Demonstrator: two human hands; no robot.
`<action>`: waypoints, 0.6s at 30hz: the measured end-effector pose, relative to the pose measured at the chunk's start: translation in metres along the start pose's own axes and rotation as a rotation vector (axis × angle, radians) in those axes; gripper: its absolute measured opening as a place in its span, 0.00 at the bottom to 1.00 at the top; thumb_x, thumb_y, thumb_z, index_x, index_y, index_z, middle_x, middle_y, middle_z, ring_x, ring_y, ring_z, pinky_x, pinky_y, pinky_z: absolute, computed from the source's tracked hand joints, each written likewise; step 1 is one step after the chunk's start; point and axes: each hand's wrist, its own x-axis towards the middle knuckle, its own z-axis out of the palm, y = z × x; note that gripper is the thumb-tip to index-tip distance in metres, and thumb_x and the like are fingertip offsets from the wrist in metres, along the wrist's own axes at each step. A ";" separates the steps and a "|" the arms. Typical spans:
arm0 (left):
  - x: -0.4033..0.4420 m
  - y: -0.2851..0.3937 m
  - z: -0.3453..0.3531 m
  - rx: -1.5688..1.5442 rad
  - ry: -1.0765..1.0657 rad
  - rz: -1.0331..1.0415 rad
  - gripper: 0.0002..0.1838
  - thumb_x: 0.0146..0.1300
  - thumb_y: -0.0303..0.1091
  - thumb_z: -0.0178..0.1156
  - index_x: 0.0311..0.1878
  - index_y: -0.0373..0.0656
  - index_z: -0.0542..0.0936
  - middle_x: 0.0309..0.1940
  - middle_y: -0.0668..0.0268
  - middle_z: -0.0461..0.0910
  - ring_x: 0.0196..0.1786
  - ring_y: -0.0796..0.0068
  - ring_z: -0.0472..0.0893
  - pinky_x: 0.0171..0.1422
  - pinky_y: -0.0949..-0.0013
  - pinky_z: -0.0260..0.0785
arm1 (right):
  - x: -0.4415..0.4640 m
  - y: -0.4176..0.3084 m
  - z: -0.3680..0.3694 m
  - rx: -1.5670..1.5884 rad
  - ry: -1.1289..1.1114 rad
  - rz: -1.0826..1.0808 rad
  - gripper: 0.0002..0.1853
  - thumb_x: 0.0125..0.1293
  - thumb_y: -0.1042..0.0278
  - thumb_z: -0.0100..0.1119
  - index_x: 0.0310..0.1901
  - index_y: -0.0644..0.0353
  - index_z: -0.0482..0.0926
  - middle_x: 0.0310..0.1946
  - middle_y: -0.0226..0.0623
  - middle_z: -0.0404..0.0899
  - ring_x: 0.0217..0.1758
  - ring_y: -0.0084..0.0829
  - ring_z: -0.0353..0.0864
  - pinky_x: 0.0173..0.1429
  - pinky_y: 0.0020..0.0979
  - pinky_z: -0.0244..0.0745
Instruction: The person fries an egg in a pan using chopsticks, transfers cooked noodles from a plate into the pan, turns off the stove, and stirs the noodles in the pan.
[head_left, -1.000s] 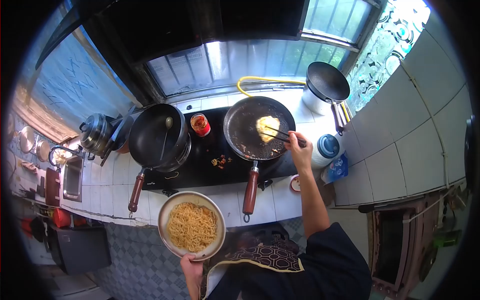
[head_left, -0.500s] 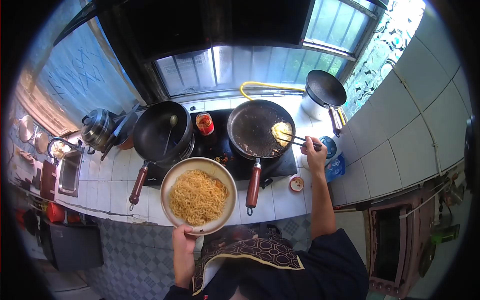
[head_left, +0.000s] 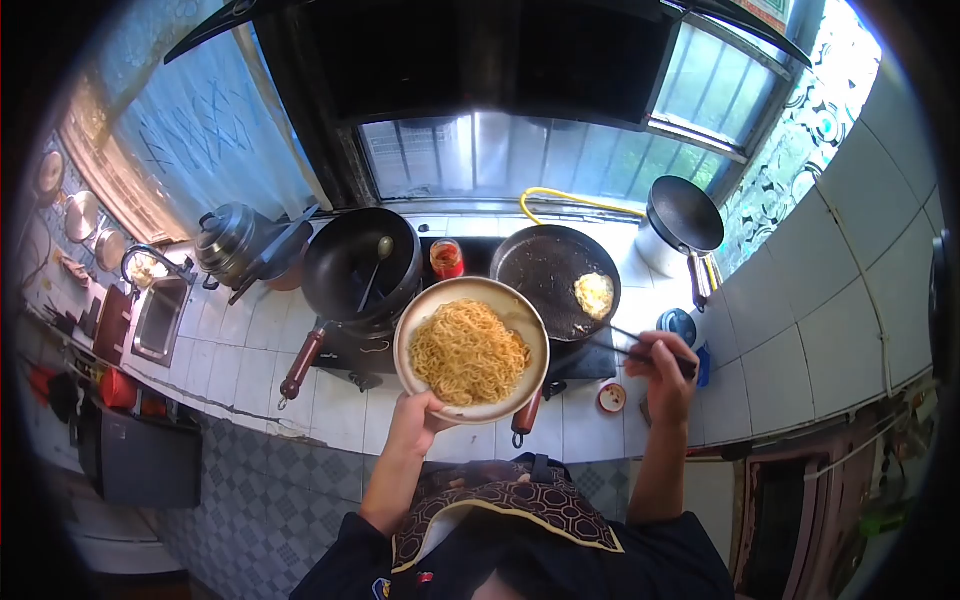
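Note:
My left hand (head_left: 411, 431) grips the near rim of a cream plate (head_left: 405, 345) heaped with noodles (head_left: 470, 355). The plate is held over the front of the stove and hides part of the flat pan's handle (head_left: 528, 415). My right hand (head_left: 668, 375) is closed round dark chopsticks (head_left: 635, 345), whose tips reach the near right rim of the flat black frying pan (head_left: 535, 270). In that pan, by its right side, lies a fried egg (head_left: 594, 296), apart from the chopsticks.
A black wok (head_left: 335, 265) with a spoon (head_left: 378, 268) in it sits on the left burner. Between the pans stands a red sauce jar (head_left: 447, 260); its lid (head_left: 611, 398) lies on the counter. A small pan (head_left: 685, 212) rests on a pot at the back right, near the tiled wall.
The plate of noodles has moved right and up, now overlapping the flat pan's front edge. My right hand has drawn the chopsticks back from the egg towards the rim. The view has shifted.

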 end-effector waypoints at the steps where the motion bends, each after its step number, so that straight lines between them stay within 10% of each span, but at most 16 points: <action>1: 0.004 -0.002 0.004 -0.005 0.001 0.004 0.24 0.40 0.22 0.46 0.47 0.26 0.66 0.41 0.51 0.72 0.40 0.56 0.78 0.40 0.56 0.76 | -0.003 -0.007 0.004 -0.022 -0.104 0.072 0.11 0.60 0.73 0.47 0.39 0.71 0.76 0.28 0.43 0.77 0.24 0.31 0.79 0.30 0.26 0.79; 7: 0.012 -0.002 0.046 0.125 0.007 0.096 0.21 0.39 0.19 0.47 0.43 0.29 0.68 0.35 0.55 0.73 0.34 0.60 0.79 0.32 0.61 0.78 | 0.010 0.013 0.038 -0.086 -0.330 0.222 0.12 0.64 0.73 0.45 0.44 0.70 0.73 0.32 0.43 0.78 0.26 0.30 0.80 0.30 0.25 0.78; 18: 0.014 0.007 0.060 0.030 -0.026 -0.026 0.17 0.40 0.21 0.47 0.38 0.30 0.69 0.33 0.55 0.73 0.34 0.60 0.79 0.37 0.55 0.78 | 0.050 0.033 0.032 0.512 -0.032 0.252 0.16 0.67 0.62 0.41 0.39 0.68 0.72 0.27 0.47 0.77 0.26 0.35 0.79 0.32 0.28 0.75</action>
